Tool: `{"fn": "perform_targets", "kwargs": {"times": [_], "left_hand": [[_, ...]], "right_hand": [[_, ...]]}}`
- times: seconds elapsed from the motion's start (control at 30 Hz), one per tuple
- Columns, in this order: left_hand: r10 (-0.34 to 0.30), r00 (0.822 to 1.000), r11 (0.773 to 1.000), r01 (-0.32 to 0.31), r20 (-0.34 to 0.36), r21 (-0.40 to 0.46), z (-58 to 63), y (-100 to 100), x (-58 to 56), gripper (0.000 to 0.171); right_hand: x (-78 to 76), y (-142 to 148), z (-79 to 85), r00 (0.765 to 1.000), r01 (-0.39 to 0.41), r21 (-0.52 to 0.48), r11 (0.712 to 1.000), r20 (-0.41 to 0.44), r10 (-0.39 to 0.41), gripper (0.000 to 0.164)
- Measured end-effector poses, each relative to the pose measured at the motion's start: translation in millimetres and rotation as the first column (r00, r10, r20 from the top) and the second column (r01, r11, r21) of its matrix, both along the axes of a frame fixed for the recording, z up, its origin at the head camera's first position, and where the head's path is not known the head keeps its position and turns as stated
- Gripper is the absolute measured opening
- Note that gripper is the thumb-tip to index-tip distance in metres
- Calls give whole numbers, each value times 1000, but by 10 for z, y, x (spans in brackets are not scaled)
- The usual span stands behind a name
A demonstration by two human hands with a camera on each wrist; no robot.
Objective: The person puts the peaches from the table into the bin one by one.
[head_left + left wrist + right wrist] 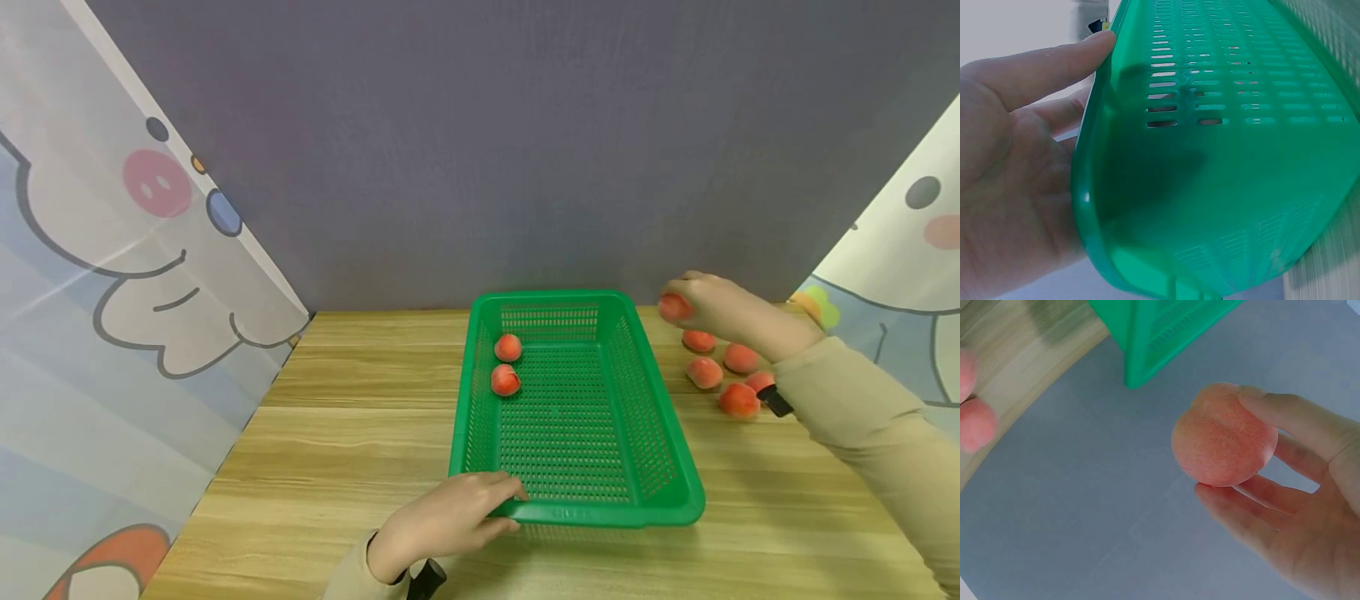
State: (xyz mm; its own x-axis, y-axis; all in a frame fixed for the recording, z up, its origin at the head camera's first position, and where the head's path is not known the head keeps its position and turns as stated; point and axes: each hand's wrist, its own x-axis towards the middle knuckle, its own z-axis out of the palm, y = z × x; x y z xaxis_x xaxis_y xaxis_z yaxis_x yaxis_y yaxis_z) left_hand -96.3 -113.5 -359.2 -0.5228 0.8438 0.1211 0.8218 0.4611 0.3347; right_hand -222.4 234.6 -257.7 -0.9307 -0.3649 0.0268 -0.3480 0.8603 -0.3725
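A green plastic basket (663, 492) with slotted walls stands on the wooden table. My left hand (453, 512) grips its near rim towards the left corner; in the left wrist view the thumb (1066, 65) lies on one side of that rim and the fingers pass behind it. Beyond the basket's far right corner, my right hand (712, 304) holds a peach (1225, 437) in the air between thumb and fingers. Inside the basket, two peaches lie along its left side, one peach (507, 347) behind another peach (506, 381).
Several loose peaches (740, 401) lie on the table right of the basket, below the right forearm. A grey wall (480, 167) rises behind the table (360, 417). Cartoon-printed sheets (97, 275) hang on both sides.
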Motion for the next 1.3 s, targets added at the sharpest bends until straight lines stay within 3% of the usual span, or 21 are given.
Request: {"fn": "perform_targets", "kwargs": {"times": [0.1, 0.2, 0.5, 0.83, 1.3], "left_hand": [[2, 1000, 1000, -2, 6, -1, 4, 3, 1, 19], [2, 1000, 1000, -2, 14, -4, 7, 5, 2, 19], [-3, 1000, 1000, 3, 20, 2, -7, -1, -6, 19], [2, 1000, 1000, -2, 25, 3, 0, -6, -7, 19], [3, 999, 1000, -3, 33, 0, 14, -2, -4, 19]], "right_hand": [[-46, -81, -19, 971, -122, 120, 985, -190, 143, 15], [-95, -170, -20, 957, -148, 155, 977, -228, 182, 29], [-132, -451, -53, 959, -191, 152, 970, -183, 218, 32], [-194, -806, -158, 929, -285, 119, 951, -208, 304, 25], [-216, -1114, -266, 911, -337, 92, 937, -222, 349, 19]]}}
